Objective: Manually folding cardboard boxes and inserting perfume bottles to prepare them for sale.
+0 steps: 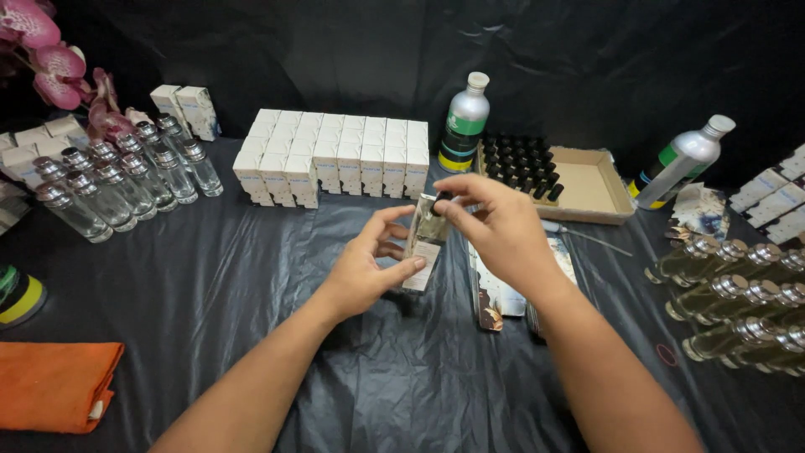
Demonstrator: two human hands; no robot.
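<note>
Head view: we hold a small glass bottle w/ label over the black-covered table, centre of scene, just nearer than the block of white boxes. Left hand grasps it from the left, thumb on the lower label, fingers curled round the far side. Right hand pinches the dark cap at the top w/ fingertips. Judgement: bottle light, rigid, smooth glass so prob. slippery and breakable; best held round the body, as now, not by the cap alone. Bottle sits upright-ish, slightly tilted, between both hands. Empty capped bottles far left; filled ones right.
</note>
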